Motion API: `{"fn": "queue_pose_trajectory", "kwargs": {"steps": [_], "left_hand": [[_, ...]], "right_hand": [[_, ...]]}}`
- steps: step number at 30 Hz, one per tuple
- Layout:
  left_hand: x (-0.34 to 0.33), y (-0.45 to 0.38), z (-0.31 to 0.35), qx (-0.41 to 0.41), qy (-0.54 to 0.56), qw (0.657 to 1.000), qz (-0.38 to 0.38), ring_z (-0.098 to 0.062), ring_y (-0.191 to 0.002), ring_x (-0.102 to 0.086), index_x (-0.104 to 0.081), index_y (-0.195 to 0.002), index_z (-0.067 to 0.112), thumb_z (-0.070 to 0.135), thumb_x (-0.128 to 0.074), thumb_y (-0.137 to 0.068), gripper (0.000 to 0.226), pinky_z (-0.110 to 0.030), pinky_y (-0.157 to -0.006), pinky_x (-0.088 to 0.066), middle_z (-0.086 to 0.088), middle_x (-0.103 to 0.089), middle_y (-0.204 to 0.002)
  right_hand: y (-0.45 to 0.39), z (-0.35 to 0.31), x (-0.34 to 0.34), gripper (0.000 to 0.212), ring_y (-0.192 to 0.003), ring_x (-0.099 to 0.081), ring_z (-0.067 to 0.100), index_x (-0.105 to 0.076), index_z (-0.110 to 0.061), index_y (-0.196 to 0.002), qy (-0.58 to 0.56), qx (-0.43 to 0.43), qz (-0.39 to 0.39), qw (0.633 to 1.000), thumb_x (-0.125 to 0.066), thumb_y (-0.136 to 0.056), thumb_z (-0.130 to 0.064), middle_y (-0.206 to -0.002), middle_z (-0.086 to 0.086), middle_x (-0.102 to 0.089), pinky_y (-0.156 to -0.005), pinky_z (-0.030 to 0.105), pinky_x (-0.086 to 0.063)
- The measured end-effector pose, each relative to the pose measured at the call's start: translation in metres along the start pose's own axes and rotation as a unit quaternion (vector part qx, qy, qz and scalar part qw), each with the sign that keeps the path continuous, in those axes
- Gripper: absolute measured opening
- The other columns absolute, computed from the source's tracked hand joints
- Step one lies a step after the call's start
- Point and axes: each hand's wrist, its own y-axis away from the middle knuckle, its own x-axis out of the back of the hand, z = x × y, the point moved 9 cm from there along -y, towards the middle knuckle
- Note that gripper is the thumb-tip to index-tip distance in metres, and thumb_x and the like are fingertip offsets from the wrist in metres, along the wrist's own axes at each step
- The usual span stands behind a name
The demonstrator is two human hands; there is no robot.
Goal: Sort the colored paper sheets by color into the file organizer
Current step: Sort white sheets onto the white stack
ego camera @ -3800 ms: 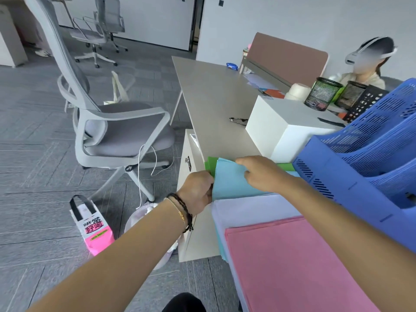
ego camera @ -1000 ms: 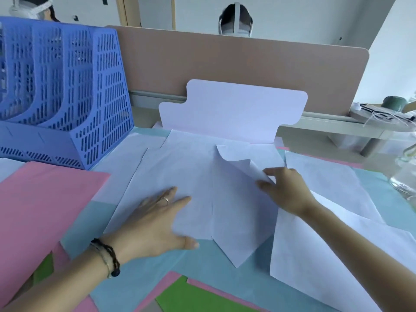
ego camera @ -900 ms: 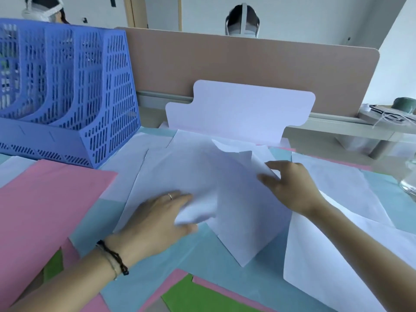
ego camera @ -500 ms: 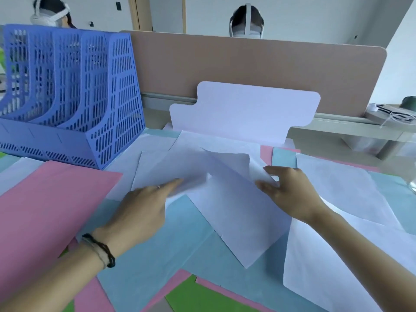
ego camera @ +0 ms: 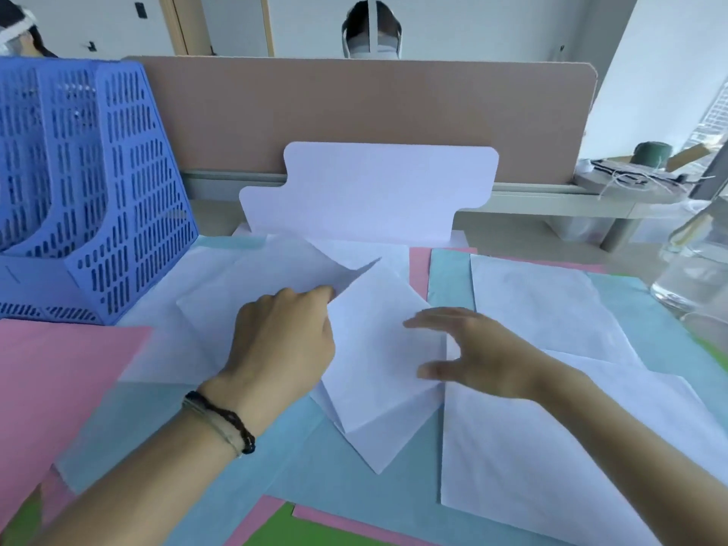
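Note:
Several white sheets point(ego camera: 378, 348) lie overlapped in the middle of the desk on top of light blue sheets point(ego camera: 197, 435). My left hand point(ego camera: 283, 348) pinches the edge of a lifted white sheet point(ego camera: 283, 269) whose corner points right. My right hand point(ego camera: 468, 348) hovers with spread fingers just over the tilted white sheets, slightly blurred. A pink sheet point(ego camera: 59, 380) lies at the left, and green paper point(ego camera: 272, 530) shows at the bottom. The blue slotted file organizer point(ego camera: 98, 191) stands at the back left.
A white shaped card point(ego camera: 370, 191) leans against the brown desk partition point(ego camera: 354, 108). A clear glass bottle point(ego camera: 693, 262) stands at the right edge. More white sheets point(ego camera: 551, 427) lie to the right. People sit behind the partition.
My left hand has taken hold of a white sheet's edge and drawn it to the right, over the tilted sheets. My right hand let go and opened, dropping lower.

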Motion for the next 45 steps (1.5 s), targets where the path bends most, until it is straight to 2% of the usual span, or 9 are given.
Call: {"fn": "queue_pose_trajectory", "kwargs": {"steps": [8,12,15,19,24,29,37,40,45], "left_hand": [[-0.053,0.004,0.099,-0.075,-0.057,0.988,-0.126,-0.029,-0.085,-0.059,-0.050,-0.106,0.023,0.013,-0.043,-0.097,0.015,-0.032,-0.067,-0.030,-0.002,-0.066,-0.101],[-0.070,0.010,0.113,-0.093,-0.015,0.984,-0.152,-0.029,-0.092,-0.062,-0.044,-0.095,0.021,0.054,-0.032,-0.104,0.036,-0.035,-0.068,-0.033,-0.002,-0.061,-0.088],[-0.077,0.019,0.103,-0.084,0.005,0.981,-0.177,-0.025,-0.089,-0.052,-0.045,-0.097,0.023,0.068,-0.028,-0.100,0.048,-0.037,-0.067,-0.036,0.003,-0.053,-0.079],[-0.086,0.024,0.090,-0.076,0.022,0.979,-0.188,-0.021,-0.117,-0.052,-0.055,-0.125,0.025,0.062,-0.030,-0.101,0.051,-0.037,-0.087,-0.046,0.005,-0.064,-0.118],[-0.096,0.032,0.082,-0.081,0.024,0.974,-0.209,-0.023,-0.138,-0.042,-0.052,-0.136,0.026,0.056,-0.023,-0.094,0.060,-0.039,-0.106,-0.039,-0.001,-0.050,-0.149],[-0.094,0.025,0.076,-0.061,0.176,0.960,-0.207,-0.014,-0.142,-0.040,-0.048,-0.147,0.028,0.046,-0.048,-0.099,0.051,-0.032,-0.114,-0.036,0.008,-0.049,-0.150],[-0.054,0.004,-0.018,0.150,0.423,0.893,-0.034,-0.012,-0.116,-0.063,-0.061,-0.131,0.034,0.026,-0.058,-0.100,0.032,-0.032,-0.094,-0.050,0.011,-0.067,-0.130],[-0.052,0.024,-0.039,0.182,0.490,0.852,-0.017,0.017,-0.113,-0.050,-0.048,-0.143,0.040,0.024,-0.058,-0.099,0.048,-0.019,-0.088,-0.040,0.019,-0.048,-0.146],[-0.065,0.049,-0.051,0.273,0.621,0.734,-0.015,-0.004,-0.138,-0.041,-0.050,-0.144,0.039,0.015,-0.051,-0.102,0.049,-0.036,-0.116,-0.033,0.016,-0.044,-0.153]], "right_hand": [[0.074,0.125,0.032,0.104,-0.121,-0.045,0.019,-0.029,-0.045,-0.151,0.173,-0.219,-0.080,0.957,-0.077,-0.061,-0.070,-0.124,-0.006,-0.044,-0.097,0.038,-0.046],[0.071,0.139,0.039,0.093,-0.113,-0.049,0.020,-0.041,-0.047,-0.143,0.157,-0.229,-0.014,0.961,-0.072,-0.061,-0.079,-0.107,-0.007,-0.046,-0.092,0.036,-0.047],[0.071,0.158,0.048,0.058,-0.099,-0.053,0.021,-0.056,-0.037,-0.109,0.132,-0.257,0.026,0.957,-0.074,-0.068,-0.073,-0.088,-0.012,-0.051,-0.082,0.035,-0.046],[0.074,0.177,0.065,0.044,-0.083,-0.051,0.027,-0.046,-0.023,-0.067,0.159,-0.296,0.067,0.939,-0.069,-0.087,-0.055,-0.076,-0.007,-0.050,-0.060,0.032,-0.037],[0.087,0.153,0.159,0.022,-0.083,-0.063,0.042,-0.060,-0.016,-0.082,0.225,-0.310,0.305,0.872,-0.066,-0.091,-0.036,-0.087,0.021,-0.066,-0.064,0.036,-0.042],[0.067,0.036,0.212,0.013,-0.069,-0.062,0.043,-0.060,-0.011,-0.084,0.300,-0.129,0.453,0.830,-0.061,-0.091,-0.021,-0.078,0.020,-0.065,-0.055,0.036,-0.038],[-0.036,-0.096,0.060,0.014,-0.052,-0.046,0.033,-0.060,-0.016,-0.080,0.334,0.027,0.247,0.909,-0.063,-0.073,-0.004,-0.075,0.003,-0.059,-0.047,0.027,-0.006],[-0.057,-0.115,0.005,0.012,-0.062,-0.043,0.032,-0.060,-0.014,-0.088,0.271,0.045,0.171,0.946,-0.056,-0.082,-0.005,-0.083,0.006,-0.059,-0.047,0.029,-0.011],[-0.082,-0.098,-0.030,0.017,-0.080,-0.065,0.030,-0.068,-0.023,-0.088,0.027,0.022,0.086,0.996,-0.056,-0.091,-0.035,-0.080,0.001,-0.069,-0.069,0.033,-0.050]]}}
